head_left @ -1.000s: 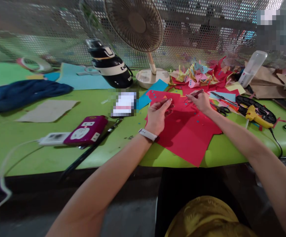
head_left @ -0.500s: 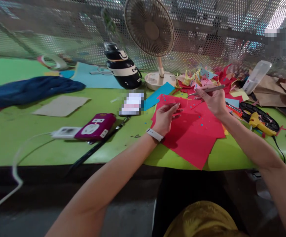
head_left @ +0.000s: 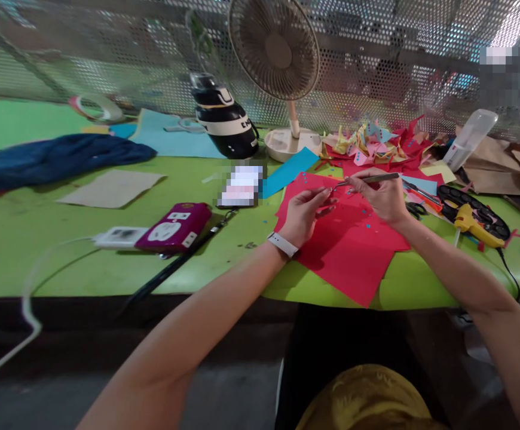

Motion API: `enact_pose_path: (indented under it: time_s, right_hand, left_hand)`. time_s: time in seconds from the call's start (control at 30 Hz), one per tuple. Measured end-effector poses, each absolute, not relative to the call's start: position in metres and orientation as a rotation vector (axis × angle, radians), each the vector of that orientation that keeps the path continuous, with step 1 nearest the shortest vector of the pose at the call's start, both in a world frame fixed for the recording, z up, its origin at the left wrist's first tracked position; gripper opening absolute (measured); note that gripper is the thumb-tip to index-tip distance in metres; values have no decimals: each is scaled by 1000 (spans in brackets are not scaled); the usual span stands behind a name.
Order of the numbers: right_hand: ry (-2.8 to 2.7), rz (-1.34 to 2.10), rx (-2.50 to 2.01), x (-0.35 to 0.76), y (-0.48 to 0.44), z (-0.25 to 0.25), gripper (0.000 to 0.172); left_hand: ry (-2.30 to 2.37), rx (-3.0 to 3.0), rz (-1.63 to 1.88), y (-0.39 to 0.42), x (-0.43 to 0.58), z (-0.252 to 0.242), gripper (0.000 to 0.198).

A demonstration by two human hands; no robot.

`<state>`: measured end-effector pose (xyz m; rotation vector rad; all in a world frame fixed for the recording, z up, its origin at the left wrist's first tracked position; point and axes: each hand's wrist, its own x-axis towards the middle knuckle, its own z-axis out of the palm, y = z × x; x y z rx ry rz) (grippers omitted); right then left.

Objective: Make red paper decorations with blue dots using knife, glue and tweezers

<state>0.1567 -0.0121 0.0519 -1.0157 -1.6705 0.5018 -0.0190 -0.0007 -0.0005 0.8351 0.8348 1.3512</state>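
Note:
My right hand (head_left: 383, 194) is closed round a pair of tweezers (head_left: 381, 177), whose tips point left at the fingertips of my other hand. My left hand (head_left: 307, 212) is pinched, thumb against forefinger, at the tweezers' tips; whatever it holds is too small to name. Both hands are over a sheet of red paper (head_left: 349, 257) lying on the green table (head_left: 224, 263). Small blue bits (head_left: 368, 226) are scattered on the red paper. A strip of blue paper (head_left: 290, 173) lies beyond my left hand.
Folded paper pieces (head_left: 372, 143) are heaped behind the red paper. To the right lie scissors (head_left: 416, 209), a yellow glue gun (head_left: 477, 227) and a black round tray (head_left: 493, 212). A fan (head_left: 293, 140), a bottle (head_left: 226, 125), a phone (head_left: 242, 186) and a purple power socket (head_left: 174, 228) stand or lie leftward.
My right hand has moved slightly left and down, bringing the tweezers' tips to my left fingertips. My left thumb and forefinger stay pinched. Scissors by my right wrist show more now.

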Motion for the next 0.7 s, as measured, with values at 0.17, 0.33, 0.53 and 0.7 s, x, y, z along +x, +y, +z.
enact_pose_path:
  time_s: [0.17, 0.33, 0.53, 0.7]
  right_hand:
    - [-1577, 607, -1022, 161, -8, 51, 41]
    - [-1556, 648, -1041, 162, -4, 47, 43]
    - [-1573, 617, -1012, 160, -6, 46, 41]
    - [-1560, 606, -986, 159, -9, 47, 41]
  left_hand:
    - [809, 810, 1353, -1, -18, 1, 31]
    - [824, 797, 1310, 0, -18, 1, 30]
    - [805, 829, 1278, 1, -19, -1, 30]
    - [808, 859, 1270, -2, -20, 1, 36]
